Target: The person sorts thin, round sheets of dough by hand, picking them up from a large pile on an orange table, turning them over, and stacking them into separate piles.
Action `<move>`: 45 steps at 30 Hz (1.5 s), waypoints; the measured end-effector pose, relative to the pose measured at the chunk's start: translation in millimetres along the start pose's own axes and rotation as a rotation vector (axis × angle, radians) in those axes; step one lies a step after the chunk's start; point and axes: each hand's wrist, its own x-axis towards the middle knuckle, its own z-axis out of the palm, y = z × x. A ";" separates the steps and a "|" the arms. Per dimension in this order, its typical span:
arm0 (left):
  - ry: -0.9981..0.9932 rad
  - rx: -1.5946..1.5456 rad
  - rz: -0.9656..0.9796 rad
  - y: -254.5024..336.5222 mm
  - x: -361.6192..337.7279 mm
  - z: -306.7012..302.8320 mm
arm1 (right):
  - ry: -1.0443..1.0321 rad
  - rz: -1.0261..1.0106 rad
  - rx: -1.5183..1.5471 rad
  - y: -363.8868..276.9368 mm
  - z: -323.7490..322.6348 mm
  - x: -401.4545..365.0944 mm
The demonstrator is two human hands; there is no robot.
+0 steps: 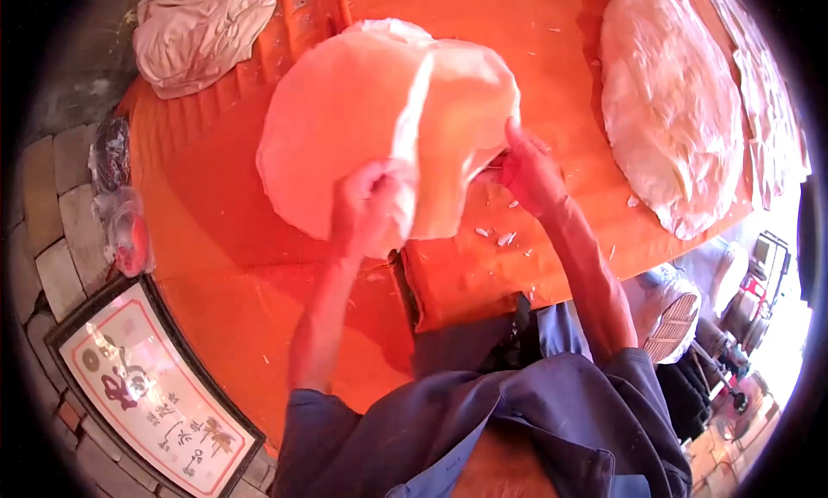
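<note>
A large, thin, round pale sheet that looks like flatbread (319,136) lies before me, tinted red by the light. A raised fold runs down its middle, with a flap lying to the right. My left hand (375,206) is closed on the lower end of that fold. At the right edge of the flatbread, my right hand (530,170) is closed with its thumb on top, pinching the rim. Something small and dark shows under the right fingers; I cannot make it out.
An orange cloth (259,317) covers the table, with pale scraps (506,238) on it. Another large flatbread (673,110) lies right, beside a folded stack (759,93). A crumpled cloth (200,37) is top left. A framed sign (155,394) and plastic bags (128,231) stand left.
</note>
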 end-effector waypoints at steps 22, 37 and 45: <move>0.086 -0.122 0.057 -31.8 20.6 54.9 | 0.013 0.038 0.243 22.1 -8.3 0.5; 0.295 0.010 0.183 -32.6 30.9 71.9 | 0.120 0.061 0.120 9.1 -4.0 -8.0; 0.357 0.059 0.182 -49.9 26.8 67.9 | 0.262 0.065 -0.015 19.0 -1.4 -4.9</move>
